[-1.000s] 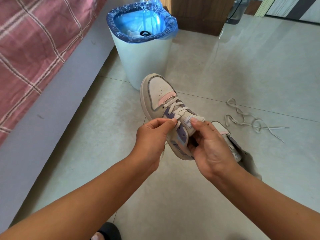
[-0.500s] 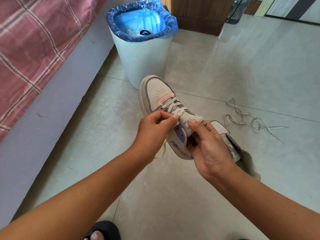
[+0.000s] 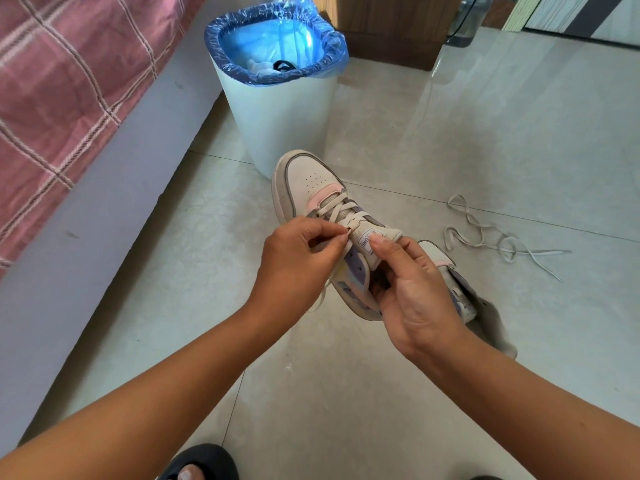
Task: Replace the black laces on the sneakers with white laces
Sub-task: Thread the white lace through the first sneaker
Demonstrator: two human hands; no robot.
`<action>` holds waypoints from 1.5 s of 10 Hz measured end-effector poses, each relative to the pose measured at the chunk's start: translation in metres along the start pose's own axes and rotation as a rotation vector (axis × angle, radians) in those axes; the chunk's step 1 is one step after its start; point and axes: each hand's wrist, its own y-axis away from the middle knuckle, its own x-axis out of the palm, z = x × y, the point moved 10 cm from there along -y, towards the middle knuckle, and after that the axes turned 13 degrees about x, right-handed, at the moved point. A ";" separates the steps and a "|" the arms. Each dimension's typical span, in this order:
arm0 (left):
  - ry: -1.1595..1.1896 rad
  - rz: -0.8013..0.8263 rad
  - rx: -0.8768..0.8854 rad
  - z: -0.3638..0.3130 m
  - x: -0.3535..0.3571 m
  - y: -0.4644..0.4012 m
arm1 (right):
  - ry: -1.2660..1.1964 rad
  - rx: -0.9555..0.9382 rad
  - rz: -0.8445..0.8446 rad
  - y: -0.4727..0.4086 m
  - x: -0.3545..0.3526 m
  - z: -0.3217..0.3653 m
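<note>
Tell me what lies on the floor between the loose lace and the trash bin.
In the head view, only bare tile floor lies between the loose lace and the trash bin.

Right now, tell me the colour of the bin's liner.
Blue liner, clearest in the head view.

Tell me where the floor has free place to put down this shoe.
Bare tile lies between the bed and the left arm, and near you between both arms. Right of the hands it is crowded: the second shoe and the loose lace. The bin blocks ahead.
</note>
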 end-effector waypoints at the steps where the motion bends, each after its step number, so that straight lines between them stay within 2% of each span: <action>1: -0.118 0.025 0.104 -0.012 0.000 0.002 | 0.007 -0.012 0.003 0.000 0.000 0.002; 3: -0.105 -0.086 0.143 -0.020 -0.016 -0.004 | 0.113 -0.029 0.018 0.003 0.006 0.001; 5: -0.241 0.010 0.292 -0.036 -0.008 -0.010 | 0.188 -0.094 -0.003 0.006 0.008 0.010; 6: -0.244 0.041 0.299 -0.037 -0.004 -0.012 | 0.204 -0.121 0.000 0.007 0.008 0.012; 8: -0.219 0.116 0.221 -0.030 0.003 -0.024 | 0.298 -0.111 -0.009 0.003 0.003 0.008; 9: -0.215 0.241 0.110 -0.018 0.016 -0.037 | 0.397 -0.081 -0.028 -0.008 -0.004 0.013; 10: -0.074 0.244 0.015 -0.016 0.017 -0.052 | 0.469 -0.077 -0.040 -0.019 -0.009 0.025; 11: 0.139 0.123 -0.050 -0.016 0.006 -0.107 | 0.570 -0.052 -0.043 -0.034 -0.014 0.040; 12: 0.274 -0.099 -0.102 -0.012 -0.032 -0.141 | 0.615 0.001 -0.039 -0.040 -0.017 0.042; 13: 0.268 -0.367 -0.336 0.025 -0.076 -0.156 | 0.600 0.083 -0.017 -0.044 -0.025 0.044; 14: 0.553 -0.469 -0.384 0.066 -0.065 -0.145 | 0.582 0.115 -0.007 -0.045 -0.031 0.049; 15: -0.563 0.344 0.140 0.023 -0.007 -0.122 | 0.581 0.128 0.021 -0.043 -0.033 0.057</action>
